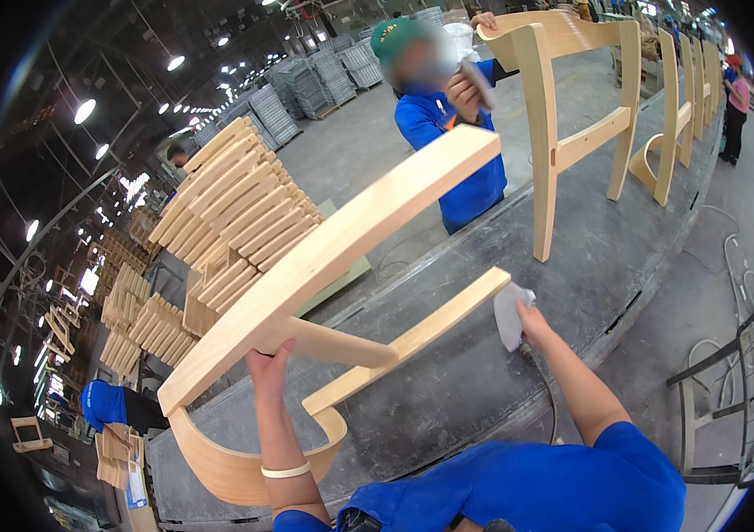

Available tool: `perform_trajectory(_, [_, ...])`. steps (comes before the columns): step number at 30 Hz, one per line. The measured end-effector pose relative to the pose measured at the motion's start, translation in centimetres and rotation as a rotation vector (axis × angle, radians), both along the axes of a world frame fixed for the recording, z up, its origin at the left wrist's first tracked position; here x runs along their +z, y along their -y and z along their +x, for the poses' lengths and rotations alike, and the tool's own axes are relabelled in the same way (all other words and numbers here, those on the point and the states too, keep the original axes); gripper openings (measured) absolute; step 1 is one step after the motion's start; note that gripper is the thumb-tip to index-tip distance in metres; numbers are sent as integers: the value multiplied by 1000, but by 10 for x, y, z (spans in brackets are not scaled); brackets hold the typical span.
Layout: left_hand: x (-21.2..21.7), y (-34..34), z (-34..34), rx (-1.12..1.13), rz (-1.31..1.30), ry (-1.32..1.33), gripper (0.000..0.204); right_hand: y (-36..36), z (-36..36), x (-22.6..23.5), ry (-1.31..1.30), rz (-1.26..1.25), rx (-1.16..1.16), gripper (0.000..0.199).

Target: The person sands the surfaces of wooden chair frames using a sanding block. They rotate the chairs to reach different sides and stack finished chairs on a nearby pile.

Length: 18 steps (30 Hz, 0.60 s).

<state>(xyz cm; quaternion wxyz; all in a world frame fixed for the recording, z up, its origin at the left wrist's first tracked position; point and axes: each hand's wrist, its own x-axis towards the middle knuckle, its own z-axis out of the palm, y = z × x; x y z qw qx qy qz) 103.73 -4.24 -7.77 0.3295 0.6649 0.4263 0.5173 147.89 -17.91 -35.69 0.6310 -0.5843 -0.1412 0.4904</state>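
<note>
A pale wooden chair frame [346, 232] is tilted on its side over the dark worktable [448, 390]. Two long legs run away from me, a crossbar [328, 341] joins them, and a curved back piece [217, 463] bends round at the near left. My left hand [270, 368] is closed round the crossbar near the upper leg; some of its fingers are hidden. In my right hand is a grey hand-held sander [510, 317] with a hose, at the far end of the lower leg [421, 337]. Whether its pad touches the wood is hard to see.
Across the table a co-worker in blue [448, 133] holds another chair frame [545, 124] and a grey tool. More frames [665, 124] stand farther along the table. Stacked wooden parts [226, 195] are at left. A metal rack [732, 399] and loose hoses lie right.
</note>
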Motion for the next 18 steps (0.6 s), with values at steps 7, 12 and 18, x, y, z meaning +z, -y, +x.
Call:
perform_trajectory(7, [-42,-15,-16,4,-111,-108,60,57,20,3,254,-203,-84,53])
perform_trajectory(12, [-76,-11,-13,-43,-126,-176,61,57,62,114,757,36,-250,46])
perform_trajectory(18, [-89,11,-16,-58,-165,-45,58,31,20,271,1604,372,-207,45])
